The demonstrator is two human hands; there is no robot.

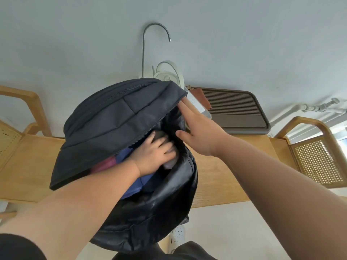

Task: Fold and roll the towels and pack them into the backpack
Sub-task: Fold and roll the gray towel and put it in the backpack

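On the wooden tabletop (225, 177) a dark backpack (112, 119) lay with its main zip undone and the front flap lifted away from the body. Inside the opening, the left hand (155, 154) pressed down with fingers curled over a pale grey rolled towel (170, 163), gripping it near the right wall of the compartment. Beneath the forearm lay a blue towel (131, 186) and, further left, a maroon towel (105, 164), both already inside the bag. The right hand (199, 132) was open, fingers extended, its fingertips against the upper edge of the opening near the zip, holding nothing. Behind the backpack stood a white kettle (169, 74), a curved metal spout (150, 34) and a brown slatted tray (236, 109). Cane-backed chairs (319, 162) flanked the tabletop.
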